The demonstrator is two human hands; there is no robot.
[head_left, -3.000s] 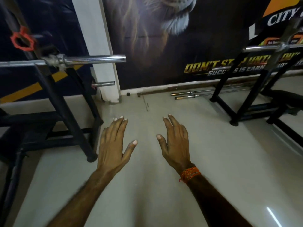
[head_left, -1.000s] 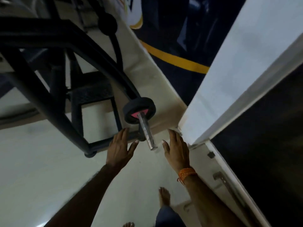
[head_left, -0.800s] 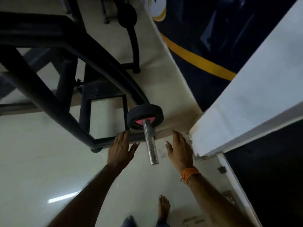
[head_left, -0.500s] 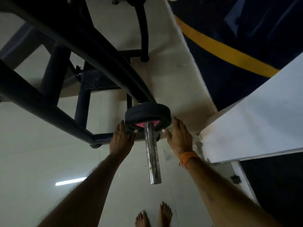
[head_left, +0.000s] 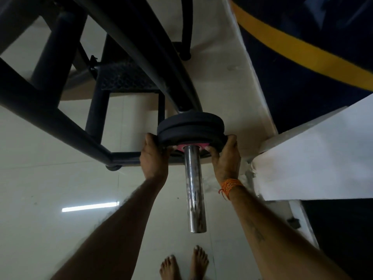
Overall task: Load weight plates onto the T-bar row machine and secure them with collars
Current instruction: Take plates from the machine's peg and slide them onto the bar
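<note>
Two small black weight plates (head_left: 190, 126) sit stacked on the machine's chrome sleeve (head_left: 194, 188), which points toward me. A pink hub shows on the near plate's face around the sleeve. My left hand (head_left: 153, 158) grips the near plate's left rim, thumb behind it. My right hand (head_left: 226, 158), with an orange thread on its wrist, grips the right rim with fingers curled over the face. No collar is in view.
The machine's black frame (head_left: 60, 122) and curved lever arm fill the upper left. A white pillar (head_left: 323, 154) stands close on the right beside a dark wall with a yellow stripe. My bare feet (head_left: 183, 263) stand on the pale floor below the sleeve's end.
My view turned from the open floor down to the machine. Both hands reached from beside the sleeve up to the plates and closed on the near plate's rim.
</note>
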